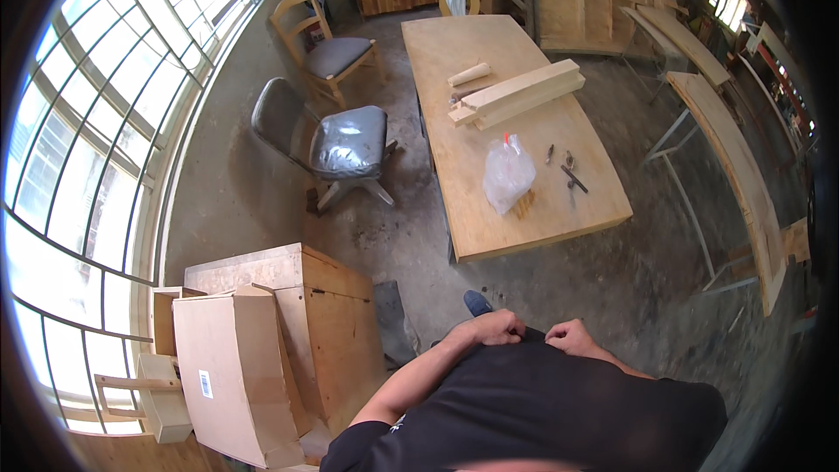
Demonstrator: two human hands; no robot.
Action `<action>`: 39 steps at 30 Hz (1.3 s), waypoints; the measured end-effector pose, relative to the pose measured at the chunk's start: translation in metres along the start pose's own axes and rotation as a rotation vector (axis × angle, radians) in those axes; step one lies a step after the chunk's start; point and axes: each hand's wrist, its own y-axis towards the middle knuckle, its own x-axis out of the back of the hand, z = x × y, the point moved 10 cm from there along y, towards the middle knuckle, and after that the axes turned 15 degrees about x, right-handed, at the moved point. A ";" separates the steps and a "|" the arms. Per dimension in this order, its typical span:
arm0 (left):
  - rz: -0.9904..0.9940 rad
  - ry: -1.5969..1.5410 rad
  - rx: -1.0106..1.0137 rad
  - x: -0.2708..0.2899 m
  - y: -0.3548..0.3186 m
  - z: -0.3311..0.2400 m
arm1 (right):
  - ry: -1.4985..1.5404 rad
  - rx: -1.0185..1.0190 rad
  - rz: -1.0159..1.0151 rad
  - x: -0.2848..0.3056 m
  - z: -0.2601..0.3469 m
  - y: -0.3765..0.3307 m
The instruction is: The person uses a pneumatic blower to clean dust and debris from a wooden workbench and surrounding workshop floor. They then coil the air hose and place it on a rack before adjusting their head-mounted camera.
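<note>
In front of my waist, both hands are closed at the lower edge of the black shirt [542,385]. The fingers of my left hand [496,328] curl down onto the dark cloth. A short gap to the right, my right hand [572,337] pinches the same edge. Nothing else shows in either hand, though the fingertips are partly hidden. Ahead stands a light wooden table [489,240], out of touch. On it sit a clear plastic bag [509,175], a dark hand tool [574,178], small metal pieces [570,159] and a stack of planed wooden pieces [524,96].
To the left are a grey swivel chair [350,142], a wooden chair [336,57] and a wooden cabinet [341,323] with a cardboard box [218,376] against it. Boards on metal legs [743,183] line the right side. My shoe [477,301] is on the concrete floor.
</note>
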 end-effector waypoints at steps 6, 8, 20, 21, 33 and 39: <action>-0.467 -0.796 0.010 0.015 -0.030 0.049 | 0.170 -0.096 -0.285 0.017 -0.014 -0.026; -0.575 -1.171 0.087 0.026 -0.052 0.071 | 0.175 -0.121 -0.361 0.029 -0.015 -0.038; -1.228 -1.726 -0.937 0.093 -0.262 -0.076 | 0.112 -0.340 -0.069 0.107 -0.094 -0.049; -1.234 -1.701 -0.980 0.089 -0.262 -0.086 | 0.107 -0.353 -0.021 0.117 -0.103 -0.044; -1.409 -1.759 -0.972 0.022 -0.189 -0.177 | -0.089 -0.488 0.862 0.165 -0.163 0.011; -1.488 -1.710 -1.078 -0.014 -0.183 -0.228 | -0.946 0.082 1.484 0.127 -0.096 0.085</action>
